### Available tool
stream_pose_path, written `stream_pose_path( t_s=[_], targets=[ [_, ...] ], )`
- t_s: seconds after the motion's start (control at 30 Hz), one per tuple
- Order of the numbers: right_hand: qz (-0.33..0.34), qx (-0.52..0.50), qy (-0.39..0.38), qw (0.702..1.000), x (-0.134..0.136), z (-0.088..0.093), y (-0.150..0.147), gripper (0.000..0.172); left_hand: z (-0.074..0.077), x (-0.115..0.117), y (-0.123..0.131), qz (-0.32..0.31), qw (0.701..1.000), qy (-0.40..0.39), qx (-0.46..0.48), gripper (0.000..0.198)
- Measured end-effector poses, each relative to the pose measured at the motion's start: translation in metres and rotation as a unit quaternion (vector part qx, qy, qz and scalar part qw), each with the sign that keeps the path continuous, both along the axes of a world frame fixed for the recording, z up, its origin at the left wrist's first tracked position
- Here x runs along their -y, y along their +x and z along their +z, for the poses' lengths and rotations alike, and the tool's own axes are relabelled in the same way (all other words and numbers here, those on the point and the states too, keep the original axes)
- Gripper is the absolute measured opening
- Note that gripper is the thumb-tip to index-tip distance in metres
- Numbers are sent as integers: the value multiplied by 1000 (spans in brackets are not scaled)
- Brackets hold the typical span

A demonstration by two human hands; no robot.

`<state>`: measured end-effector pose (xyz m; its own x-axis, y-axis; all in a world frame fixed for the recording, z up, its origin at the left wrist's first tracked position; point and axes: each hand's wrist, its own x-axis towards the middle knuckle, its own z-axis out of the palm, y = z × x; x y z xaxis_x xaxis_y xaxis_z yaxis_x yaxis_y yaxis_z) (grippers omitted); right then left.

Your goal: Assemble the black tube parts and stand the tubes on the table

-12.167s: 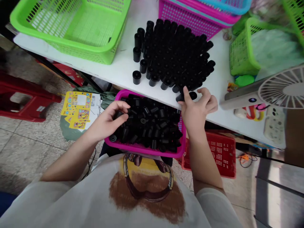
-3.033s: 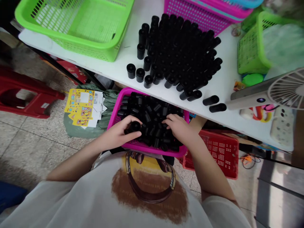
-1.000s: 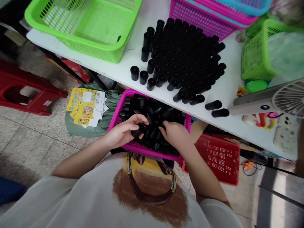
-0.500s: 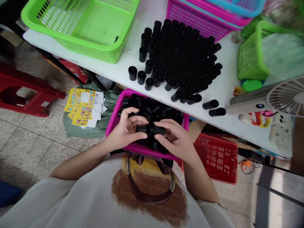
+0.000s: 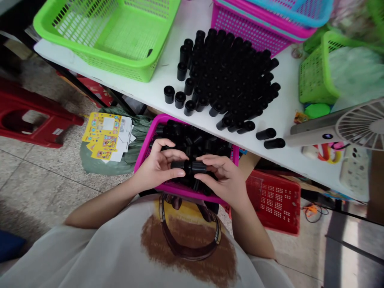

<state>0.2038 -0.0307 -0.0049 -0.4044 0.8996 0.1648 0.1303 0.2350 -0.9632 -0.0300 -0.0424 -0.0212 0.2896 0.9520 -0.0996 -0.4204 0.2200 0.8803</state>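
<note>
Over the pink basket (image 5: 143,154), my left hand (image 5: 156,166) pinches a smooth black plastic cylinder (image 5: 178,165) between thumb and fingers. My right hand (image 5: 225,178) holds a ribbed black plastic cylinder (image 5: 199,167) by its right end. The two pieces lie end to end in one line; I cannot tell whether they are joined. Many loose black parts (image 5: 196,139) fill the basket beneath both hands. On the white table, a dense group of black cylinders (image 5: 228,76) stands mostly upright, and two cylinders (image 5: 266,134) lie on their sides near the edge.
A green basket (image 5: 120,62) is at the table's left. Pink (image 5: 240,30) and blue (image 5: 322,12) baskets stand at the back, a fan (image 5: 312,130) on the right. Below are a red crate (image 5: 276,204), a red stool (image 5: 36,108) and yellow printed cardboard (image 5: 100,134).
The fingers of my right hand have loosened and shifted around the ribbed cylinder, leaving more of it in sight. My left hand keeps its grip. The view has moved slightly.
</note>
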Motion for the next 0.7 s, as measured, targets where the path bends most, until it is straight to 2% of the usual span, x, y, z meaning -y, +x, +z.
stream_pose_path(
  t_s=[0.1, 0.23, 0.3, 0.37, 0.43, 0.5, 0.57, 0.63, 0.7],
  targets=[
    [10, 45, 37, 998, 2, -7, -6, 27, -2, -1, 0, -21, 1000, 3, -7, 57],
    [14, 130, 166, 977, 3, -14, -13, 13, -10, 4, 1, -44, 998, 0, -36, 54],
    [32, 172, 197, 965, 3, -12, -12, 18, -11, 6, 2, -73, 996, -8, -55, 54],
    [60, 221, 208, 951, 3, -7, -5, 28, -8, 4, 1, -96, 991, 17, -92, 51],
    [51, 256, 214, 941, 3, 0, 5, 29, -3, -8, -3, -54, 985, 73, -147, 40],
    [-33, 264, 211, 941, -1, 4, 21, 27, 2, -29, -11, 62, 971, 117, -198, 34],
    [-178, 253, 215, 926, -10, 3, 43, 31, 4, -56, -23, 182, 948, 129, -227, 34],
    [-325, 246, 227, 885, -24, -5, 70, 43, 0, -83, -36, 230, 926, 145, -261, 31],
    [-404, 274, 222, 844, -44, -16, 98, 54, -6, -106, -47, 244, 909, 163, -296, 25]
  ],
)
